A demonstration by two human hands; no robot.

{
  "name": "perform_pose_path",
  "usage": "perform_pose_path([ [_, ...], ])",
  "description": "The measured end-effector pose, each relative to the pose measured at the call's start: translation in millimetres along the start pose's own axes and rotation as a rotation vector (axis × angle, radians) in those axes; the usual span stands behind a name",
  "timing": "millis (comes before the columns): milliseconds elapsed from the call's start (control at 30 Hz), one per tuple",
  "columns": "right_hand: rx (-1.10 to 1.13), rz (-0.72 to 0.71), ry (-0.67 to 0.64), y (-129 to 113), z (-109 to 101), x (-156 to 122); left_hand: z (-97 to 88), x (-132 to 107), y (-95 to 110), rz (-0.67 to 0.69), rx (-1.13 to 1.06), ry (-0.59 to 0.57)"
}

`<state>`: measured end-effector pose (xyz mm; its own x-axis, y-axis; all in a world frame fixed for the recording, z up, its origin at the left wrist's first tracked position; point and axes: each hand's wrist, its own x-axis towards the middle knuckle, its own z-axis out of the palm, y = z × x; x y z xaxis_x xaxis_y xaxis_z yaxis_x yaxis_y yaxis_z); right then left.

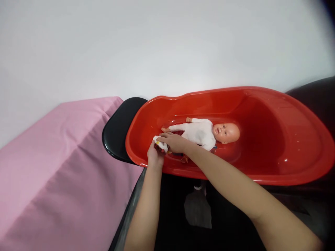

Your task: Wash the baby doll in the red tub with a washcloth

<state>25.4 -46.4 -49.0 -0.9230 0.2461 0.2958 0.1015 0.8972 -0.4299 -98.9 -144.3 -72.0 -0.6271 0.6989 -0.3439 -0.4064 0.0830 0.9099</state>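
Observation:
A red plastic baby tub (274, 150) lies across a dark surface. Inside it a baby doll (201, 132) in a white top lies on its back, head to the right. Both of my hands reach into the tub's left end by the doll's legs. My left hand (155, 155) and my right hand (172, 142) are closed together on a small white garment with coloured marks (160, 143) at the doll's lower body. The doll's legs are mostly hidden behind my hands.
A pink sheet-covered mattress (60, 167) fills the left. A black rounded seat or stool (117, 130) sits under the tub's left end. A white wall is behind. Dark floor with a pale patch (197, 209) lies below the tub.

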Motion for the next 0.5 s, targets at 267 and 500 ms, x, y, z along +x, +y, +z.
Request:
perform_pose_path([
  [267, 0.075, 0.147, -0.002, -7, 4, -2, 17.1, -18, 15, -0.167, -0.366, 0.137],
  [500, -0.157, -0.032, 0.0, -9, 9, -3, 22.2, -22, 18, -0.161, -0.466, 0.109],
])
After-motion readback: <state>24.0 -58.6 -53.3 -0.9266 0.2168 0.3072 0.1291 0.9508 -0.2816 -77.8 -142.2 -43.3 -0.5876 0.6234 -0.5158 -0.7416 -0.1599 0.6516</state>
